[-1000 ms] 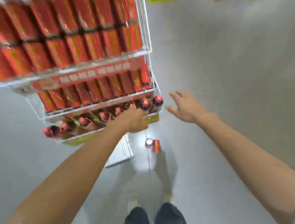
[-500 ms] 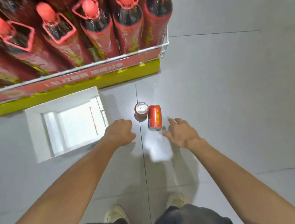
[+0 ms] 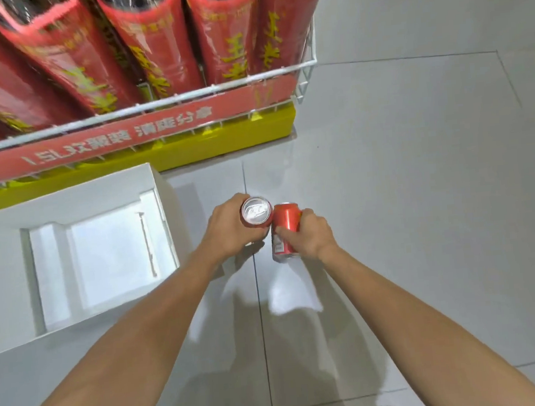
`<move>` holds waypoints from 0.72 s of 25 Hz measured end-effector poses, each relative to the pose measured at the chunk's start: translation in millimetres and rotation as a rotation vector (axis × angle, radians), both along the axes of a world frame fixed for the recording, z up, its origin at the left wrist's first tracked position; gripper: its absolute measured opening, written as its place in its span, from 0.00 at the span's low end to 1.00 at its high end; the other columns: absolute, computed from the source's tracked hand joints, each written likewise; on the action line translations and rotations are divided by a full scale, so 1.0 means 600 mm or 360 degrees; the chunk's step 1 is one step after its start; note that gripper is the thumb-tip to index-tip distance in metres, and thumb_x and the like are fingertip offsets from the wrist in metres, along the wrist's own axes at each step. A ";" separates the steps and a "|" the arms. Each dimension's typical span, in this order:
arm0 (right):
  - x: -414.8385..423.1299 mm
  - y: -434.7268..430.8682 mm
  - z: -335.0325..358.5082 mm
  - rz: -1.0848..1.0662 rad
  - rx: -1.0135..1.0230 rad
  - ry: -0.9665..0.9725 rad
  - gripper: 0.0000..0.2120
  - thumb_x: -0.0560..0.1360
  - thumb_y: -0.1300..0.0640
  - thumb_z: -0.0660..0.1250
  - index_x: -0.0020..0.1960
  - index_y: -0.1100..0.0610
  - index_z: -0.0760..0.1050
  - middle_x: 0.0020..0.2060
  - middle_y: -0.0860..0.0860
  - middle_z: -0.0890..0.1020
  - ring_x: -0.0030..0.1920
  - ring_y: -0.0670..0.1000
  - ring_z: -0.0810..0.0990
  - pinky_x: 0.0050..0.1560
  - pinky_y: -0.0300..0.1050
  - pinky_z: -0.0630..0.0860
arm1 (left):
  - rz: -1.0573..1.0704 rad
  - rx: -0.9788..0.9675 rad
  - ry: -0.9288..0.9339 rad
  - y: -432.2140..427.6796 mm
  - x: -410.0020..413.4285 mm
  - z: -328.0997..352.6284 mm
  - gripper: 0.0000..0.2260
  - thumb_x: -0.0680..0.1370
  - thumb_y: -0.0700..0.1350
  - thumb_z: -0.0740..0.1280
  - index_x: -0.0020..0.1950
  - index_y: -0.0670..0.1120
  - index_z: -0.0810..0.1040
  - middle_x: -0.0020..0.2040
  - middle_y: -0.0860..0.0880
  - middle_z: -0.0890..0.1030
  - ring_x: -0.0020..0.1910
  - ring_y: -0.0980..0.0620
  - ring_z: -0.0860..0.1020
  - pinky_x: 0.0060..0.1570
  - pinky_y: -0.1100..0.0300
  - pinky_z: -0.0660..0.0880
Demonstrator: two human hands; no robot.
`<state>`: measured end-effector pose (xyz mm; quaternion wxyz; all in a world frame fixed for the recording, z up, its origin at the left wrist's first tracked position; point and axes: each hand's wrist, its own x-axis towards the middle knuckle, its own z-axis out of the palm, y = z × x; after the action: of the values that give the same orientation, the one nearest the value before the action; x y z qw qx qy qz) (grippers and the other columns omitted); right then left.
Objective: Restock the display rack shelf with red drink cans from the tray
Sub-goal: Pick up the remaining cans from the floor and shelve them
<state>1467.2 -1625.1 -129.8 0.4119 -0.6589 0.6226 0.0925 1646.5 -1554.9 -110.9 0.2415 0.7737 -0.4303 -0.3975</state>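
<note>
The left hand (image 3: 230, 232) wraps an upright red can (image 3: 256, 212); the right hand (image 3: 308, 236) clamps a tilted red can (image 3: 286, 225) touching it, low over grey floor tiles (image 3: 403, 174), beside the white tray (image 3: 70, 259) and wire rack shelf (image 3: 141, 110).

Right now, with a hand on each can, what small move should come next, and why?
Probably lift both cans off the floor together. The left hand already wraps the upright can, and the right hand grips the can lying on its side. The white tray looks empty, so these seem to be the last ones, and the display rack stands just ahead.
</note>
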 end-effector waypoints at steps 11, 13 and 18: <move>0.029 0.009 0.760 -0.0302 -0.0111 -0.0893 0.31 0.72 0.47 0.80 0.71 0.52 0.74 0.60 0.50 0.85 0.56 0.49 0.86 0.61 0.51 0.83 | 0.0030 -0.0264 0.0444 0.021 0.101 0.776 0.19 0.65 0.39 0.83 0.53 0.48 0.84 0.46 0.51 0.87 0.42 0.62 0.82 0.45 0.65 0.79; 0.044 -0.002 0.960 -0.0266 -0.0178 -0.1008 0.32 0.69 0.47 0.81 0.69 0.50 0.75 0.58 0.49 0.86 0.55 0.47 0.87 0.60 0.51 0.84 | 0.0072 -0.0387 0.0534 0.025 0.124 0.980 0.19 0.67 0.38 0.83 0.55 0.48 0.84 0.49 0.51 0.88 0.45 0.59 0.84 0.48 0.64 0.80; 0.113 -0.014 1.424 -0.0116 -0.0449 -0.1141 0.23 0.68 0.50 0.85 0.60 0.45 0.82 0.49 0.41 0.88 0.47 0.36 0.85 0.47 0.32 0.79 | 0.0138 -0.0700 0.0459 0.028 0.175 1.436 0.17 0.70 0.40 0.81 0.56 0.45 0.84 0.50 0.50 0.88 0.47 0.57 0.85 0.46 0.67 0.79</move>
<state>1535.0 -1633.4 724.4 0.5117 -0.6770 0.4688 -0.2449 1751.7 -1538.0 750.4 0.4795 0.6556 -0.4339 -0.3898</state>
